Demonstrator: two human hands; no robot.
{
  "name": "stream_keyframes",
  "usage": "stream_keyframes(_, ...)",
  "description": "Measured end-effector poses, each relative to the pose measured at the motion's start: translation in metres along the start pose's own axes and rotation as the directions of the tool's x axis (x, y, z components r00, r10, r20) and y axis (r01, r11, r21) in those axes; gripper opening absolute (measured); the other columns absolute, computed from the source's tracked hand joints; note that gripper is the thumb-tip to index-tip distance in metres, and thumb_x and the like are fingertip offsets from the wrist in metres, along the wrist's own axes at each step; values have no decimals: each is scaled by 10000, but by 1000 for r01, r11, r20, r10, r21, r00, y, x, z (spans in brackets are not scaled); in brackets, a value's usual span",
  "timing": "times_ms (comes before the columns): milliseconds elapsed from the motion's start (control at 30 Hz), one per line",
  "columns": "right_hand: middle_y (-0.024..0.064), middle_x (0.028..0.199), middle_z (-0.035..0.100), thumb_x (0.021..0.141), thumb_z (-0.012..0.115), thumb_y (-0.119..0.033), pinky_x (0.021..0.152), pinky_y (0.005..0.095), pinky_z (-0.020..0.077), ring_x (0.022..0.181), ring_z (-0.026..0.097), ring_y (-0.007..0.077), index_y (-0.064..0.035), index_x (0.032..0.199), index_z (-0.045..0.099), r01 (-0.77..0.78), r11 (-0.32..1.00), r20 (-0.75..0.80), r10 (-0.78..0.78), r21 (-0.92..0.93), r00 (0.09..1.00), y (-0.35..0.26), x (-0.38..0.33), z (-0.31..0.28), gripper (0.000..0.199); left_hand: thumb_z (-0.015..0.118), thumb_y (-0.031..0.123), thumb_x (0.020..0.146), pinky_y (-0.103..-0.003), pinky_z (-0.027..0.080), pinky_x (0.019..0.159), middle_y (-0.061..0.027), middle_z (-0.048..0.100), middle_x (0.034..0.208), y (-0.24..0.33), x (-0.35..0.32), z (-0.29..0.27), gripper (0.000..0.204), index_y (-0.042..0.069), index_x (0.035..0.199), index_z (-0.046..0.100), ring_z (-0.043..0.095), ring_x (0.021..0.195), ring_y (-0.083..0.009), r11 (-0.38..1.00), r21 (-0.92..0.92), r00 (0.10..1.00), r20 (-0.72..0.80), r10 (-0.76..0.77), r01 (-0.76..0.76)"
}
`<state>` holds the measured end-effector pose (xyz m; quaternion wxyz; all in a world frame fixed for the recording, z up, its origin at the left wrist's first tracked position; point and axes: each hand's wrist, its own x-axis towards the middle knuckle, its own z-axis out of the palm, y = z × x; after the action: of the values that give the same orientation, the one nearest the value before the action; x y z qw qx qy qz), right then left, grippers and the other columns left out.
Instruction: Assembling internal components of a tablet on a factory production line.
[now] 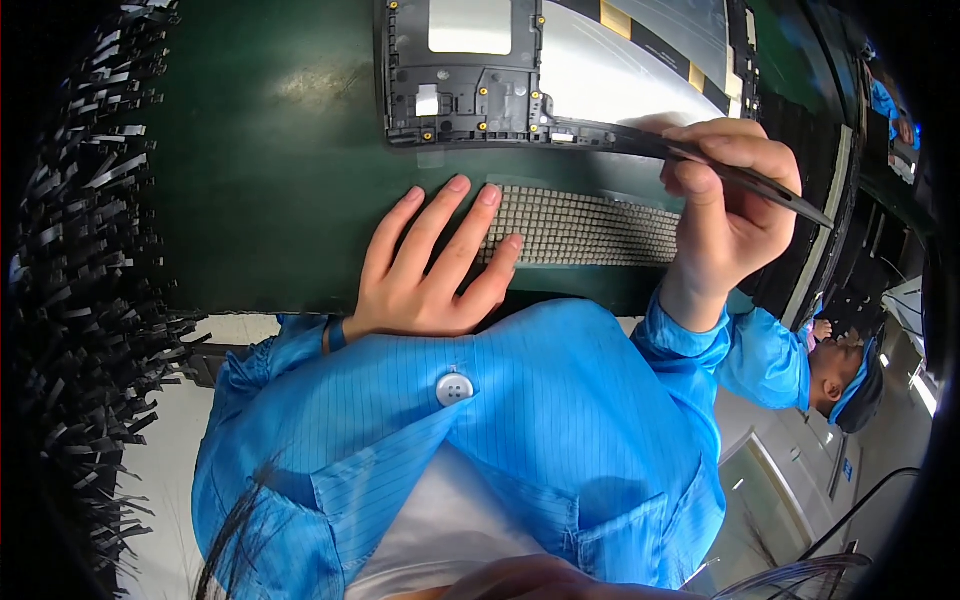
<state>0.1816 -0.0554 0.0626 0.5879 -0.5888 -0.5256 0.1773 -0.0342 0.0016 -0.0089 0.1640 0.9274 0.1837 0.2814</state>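
Note:
My right hand (735,200) pinches a pair of black tweezers (765,184). Their tips point left, over the lower edge of a black plastic device frame (460,100). That frame has small brass-coloured inserts and a shiny silver panel (595,85) on its right part. My left hand (430,260) lies palm down near the table's front edge, its fingers spread and holding nothing. Its fingertips rest at the left end of a sheet of small grey square pads (590,225), which lies just below the frame. Whether the tweezers grip anything cannot be made out.
Dark green matting (270,150) covers the table. Along the left side hangs a dense mass of black strips (85,250). A dark rail with a pale edge (825,225) bounds the right side. Beyond it sits another person in a blue smock (770,360) and cap.

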Motion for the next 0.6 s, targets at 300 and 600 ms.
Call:
stream_keyframes(300, 151, 882, 653, 644, 835, -42, 651, 316, 535, 779, 666, 254, 4, 912, 607, 217, 961, 8, -219, -170, 976, -11, -28, 21, 355, 624, 186, 805, -434, 484, 879, -94, 641, 1157, -2, -2, 5, 82, 177, 876, 664, 629, 1031, -285, 1000, 13, 999, -32, 0, 0)
stream_keyframes(600, 130, 859, 662, 740, 766, -16, 681, 299, 521, 778, 652, 224, 6, 912, 608, -262, 965, 167, 262, -21, 950, 9, -72, 42, 234, 604, 193, 816, -435, 487, 879, -113, 646, 1155, -3, -2, 3, 66, 150, 768, 589, 628, 1039, -296, 999, 33, 999, -30, 31, -30)
